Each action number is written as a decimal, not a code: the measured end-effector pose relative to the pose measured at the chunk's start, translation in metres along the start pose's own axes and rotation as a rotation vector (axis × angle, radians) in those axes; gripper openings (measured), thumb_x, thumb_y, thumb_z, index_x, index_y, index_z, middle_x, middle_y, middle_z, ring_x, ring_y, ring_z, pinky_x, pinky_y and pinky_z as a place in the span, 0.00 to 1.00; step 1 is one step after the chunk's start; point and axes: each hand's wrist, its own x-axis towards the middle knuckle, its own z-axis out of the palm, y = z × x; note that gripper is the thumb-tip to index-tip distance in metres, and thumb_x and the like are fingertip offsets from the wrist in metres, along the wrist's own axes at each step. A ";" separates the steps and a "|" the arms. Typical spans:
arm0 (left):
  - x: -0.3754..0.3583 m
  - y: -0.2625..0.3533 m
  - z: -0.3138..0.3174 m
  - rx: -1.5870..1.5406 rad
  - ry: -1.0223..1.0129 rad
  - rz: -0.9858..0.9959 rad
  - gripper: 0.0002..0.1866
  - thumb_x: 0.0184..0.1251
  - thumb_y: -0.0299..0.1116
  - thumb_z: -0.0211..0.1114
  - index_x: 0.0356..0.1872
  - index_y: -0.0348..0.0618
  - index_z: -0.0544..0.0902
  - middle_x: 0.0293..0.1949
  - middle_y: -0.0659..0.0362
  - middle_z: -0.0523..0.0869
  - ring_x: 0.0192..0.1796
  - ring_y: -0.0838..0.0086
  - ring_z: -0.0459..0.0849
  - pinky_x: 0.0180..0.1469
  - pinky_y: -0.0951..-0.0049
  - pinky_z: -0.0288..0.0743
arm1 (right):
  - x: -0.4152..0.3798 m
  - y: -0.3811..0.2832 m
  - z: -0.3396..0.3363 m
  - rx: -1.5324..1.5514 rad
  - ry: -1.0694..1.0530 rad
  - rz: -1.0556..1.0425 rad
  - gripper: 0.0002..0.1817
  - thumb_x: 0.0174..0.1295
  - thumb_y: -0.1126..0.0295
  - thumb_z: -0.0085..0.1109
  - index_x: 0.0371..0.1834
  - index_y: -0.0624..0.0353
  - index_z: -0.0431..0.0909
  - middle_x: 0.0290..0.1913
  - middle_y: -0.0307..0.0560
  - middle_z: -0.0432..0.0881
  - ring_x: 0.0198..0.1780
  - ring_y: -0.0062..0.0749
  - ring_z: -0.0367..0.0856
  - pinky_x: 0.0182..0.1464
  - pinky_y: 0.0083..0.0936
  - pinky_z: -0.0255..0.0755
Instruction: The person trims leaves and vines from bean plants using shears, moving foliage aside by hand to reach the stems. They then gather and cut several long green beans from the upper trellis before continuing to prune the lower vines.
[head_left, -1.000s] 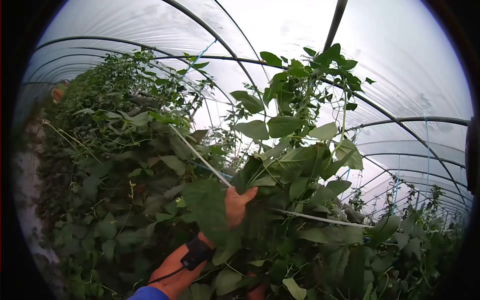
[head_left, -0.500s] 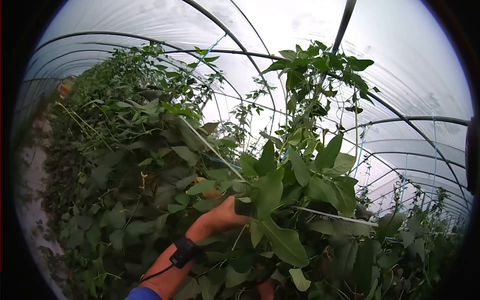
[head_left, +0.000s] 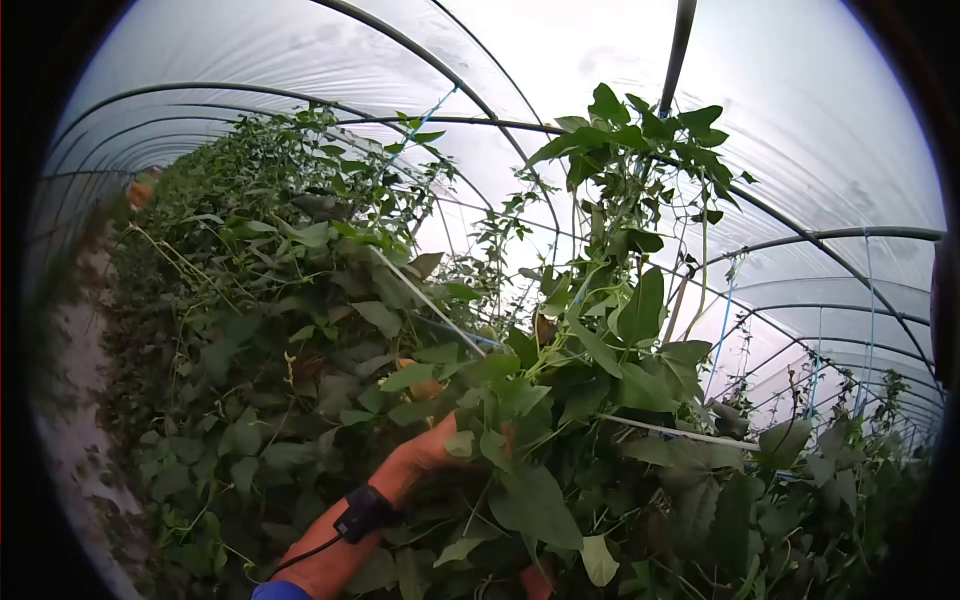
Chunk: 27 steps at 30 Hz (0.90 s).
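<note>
My left hand (head_left: 437, 448) reaches into a dense climbing vine (head_left: 590, 370) with broad green leaves. A black strap with a small box and a cable (head_left: 365, 513) circles that wrist. Leaves cover the fingers, so whether they grip a stem is hidden. Low in the view, a small patch of skin, seemingly my right hand (head_left: 537, 580), shows between leaves; its fingers are hidden too. A large leaf (head_left: 540, 507) hangs just right of my left hand. Past the hand, a pale cord (head_left: 428, 302) slants through the foliage, and another pale stretch (head_left: 680, 433) runs off to the right.
Dark hoops (head_left: 450, 75) hold up a translucent plastic cover (head_left: 560, 50) overhead. Blue strings (head_left: 722, 325) hang from the frame. A row of vines (head_left: 200, 260) extends far left beside a pale ground path (head_left: 85, 370). An orange-brown patch (head_left: 425, 388) shows among the leaves.
The leaves around my left hand have shifted, and the large leaf has swung lower. More foliage now covers the hand. The view has tilted slightly.
</note>
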 end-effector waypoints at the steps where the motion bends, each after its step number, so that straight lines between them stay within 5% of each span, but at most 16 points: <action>1: 0.001 -0.001 -0.002 0.065 0.020 -0.039 0.28 0.55 0.30 0.70 0.59 0.40 0.73 0.49 0.59 0.81 0.51 0.74 0.79 0.55 0.70 0.74 | -0.001 -0.001 0.000 -0.005 -0.002 -0.004 0.26 0.58 0.63 0.60 0.57 0.68 0.72 0.53 0.56 0.79 0.53 0.46 0.77 0.56 0.41 0.70; 3: 0.001 -0.002 -0.002 0.125 0.042 -0.080 0.32 0.54 0.29 0.71 0.63 0.40 0.70 0.52 0.59 0.80 0.52 0.73 0.79 0.55 0.69 0.73 | -0.007 -0.001 -0.001 -0.009 -0.004 -0.010 0.26 0.59 0.63 0.60 0.57 0.68 0.72 0.53 0.56 0.79 0.53 0.45 0.77 0.56 0.41 0.70; 6: 0.002 0.021 0.011 -0.234 0.176 -0.167 0.37 0.52 0.24 0.71 0.65 0.41 0.66 0.53 0.57 0.79 0.52 0.73 0.78 0.53 0.68 0.74 | -0.010 -0.002 -0.003 -0.012 -0.001 -0.020 0.26 0.59 0.63 0.60 0.57 0.68 0.72 0.53 0.56 0.79 0.53 0.45 0.77 0.56 0.40 0.70; 7: 0.005 0.007 -0.004 -0.029 0.146 -0.151 0.30 0.56 0.25 0.68 0.62 0.41 0.70 0.53 0.56 0.79 0.51 0.72 0.79 0.50 0.69 0.75 | -0.010 -0.004 -0.002 -0.014 0.003 -0.023 0.26 0.59 0.63 0.60 0.57 0.68 0.72 0.53 0.56 0.79 0.53 0.45 0.77 0.56 0.40 0.70; 10: 0.005 0.013 0.007 -0.022 0.203 -0.157 0.28 0.52 0.20 0.72 0.57 0.40 0.75 0.48 0.58 0.83 0.48 0.74 0.81 0.51 0.71 0.77 | -0.012 -0.015 -0.004 -0.033 0.009 -0.050 0.25 0.60 0.63 0.59 0.58 0.68 0.72 0.54 0.55 0.79 0.53 0.45 0.77 0.56 0.40 0.70; 14: -0.016 0.008 0.049 0.490 0.318 0.028 0.26 0.52 0.23 0.74 0.55 0.39 0.77 0.49 0.60 0.82 0.51 0.76 0.80 0.53 0.71 0.77 | -0.025 -0.058 -0.027 -0.130 0.027 -0.114 0.25 0.60 0.64 0.59 0.58 0.68 0.72 0.54 0.55 0.79 0.53 0.44 0.77 0.56 0.40 0.70; 16: -0.027 -0.014 0.050 0.405 0.292 0.059 0.21 0.59 0.30 0.70 0.54 0.38 0.78 0.53 0.59 0.80 0.50 0.76 0.80 0.55 0.72 0.75 | -0.035 -0.088 -0.043 -0.202 0.048 -0.137 0.25 0.60 0.64 0.58 0.58 0.68 0.72 0.54 0.55 0.79 0.53 0.44 0.77 0.56 0.40 0.70; 18: -0.036 -0.029 0.045 -0.120 0.434 -0.086 0.20 0.59 0.28 0.70 0.53 0.38 0.79 0.53 0.59 0.81 0.50 0.77 0.80 0.56 0.72 0.75 | -0.043 -0.132 -0.045 -0.023 0.101 -0.014 0.23 0.64 0.65 0.53 0.58 0.68 0.72 0.54 0.54 0.79 0.54 0.41 0.77 0.57 0.39 0.70; 20: -0.040 -0.052 0.030 -0.180 0.439 -0.148 0.19 0.59 0.28 0.70 0.52 0.39 0.80 0.51 0.60 0.83 0.50 0.77 0.81 0.56 0.72 0.74 | -0.044 -0.172 -0.038 0.158 0.160 0.109 0.21 0.68 0.66 0.48 0.59 0.68 0.72 0.53 0.52 0.79 0.54 0.38 0.77 0.57 0.38 0.70; 22: -0.040 -0.051 0.029 0.218 0.336 0.031 0.19 0.57 0.26 0.70 0.51 0.39 0.81 0.47 0.62 0.85 0.50 0.77 0.81 0.55 0.72 0.74 | -0.045 -0.195 -0.029 0.128 0.357 0.213 0.19 0.72 0.66 0.40 0.58 0.68 0.72 0.52 0.50 0.80 0.52 0.36 0.77 0.56 0.34 0.72; 23: -0.044 -0.043 0.032 0.025 0.326 -0.028 0.21 0.53 0.26 0.72 0.51 0.39 0.81 0.50 0.61 0.83 0.52 0.77 0.80 0.56 0.71 0.73 | -0.047 -0.197 -0.033 0.127 0.350 0.216 0.19 0.72 0.66 0.40 0.58 0.68 0.72 0.52 0.50 0.80 0.52 0.36 0.77 0.56 0.34 0.72; 25: -0.039 -0.003 0.046 -0.059 0.299 -0.047 0.24 0.50 0.26 0.73 0.52 0.39 0.80 0.52 0.61 0.81 0.53 0.75 0.79 0.58 0.71 0.72 | -0.046 -0.197 -0.048 0.415 0.292 0.308 0.15 0.69 0.69 0.50 0.54 0.67 0.73 0.49 0.47 0.81 0.49 0.30 0.78 0.53 0.29 0.73; 26: -0.039 0.009 0.049 -0.146 0.264 -0.066 0.27 0.48 0.26 0.74 0.54 0.39 0.79 0.54 0.60 0.80 0.55 0.74 0.78 0.59 0.70 0.71 | -0.046 -0.195 -0.052 0.418 0.286 0.315 0.15 0.69 0.69 0.50 0.54 0.67 0.73 0.49 0.47 0.81 0.49 0.30 0.78 0.53 0.29 0.73; 27: -0.038 0.009 0.034 0.088 0.155 -0.050 0.34 0.44 0.28 0.75 0.58 0.38 0.75 0.57 0.56 0.77 0.57 0.71 0.76 0.62 0.69 0.68 | -0.047 -0.193 -0.055 0.161 0.184 0.132 0.13 0.66 0.72 0.54 0.52 0.66 0.74 0.46 0.45 0.81 0.47 0.28 0.78 0.51 0.26 0.73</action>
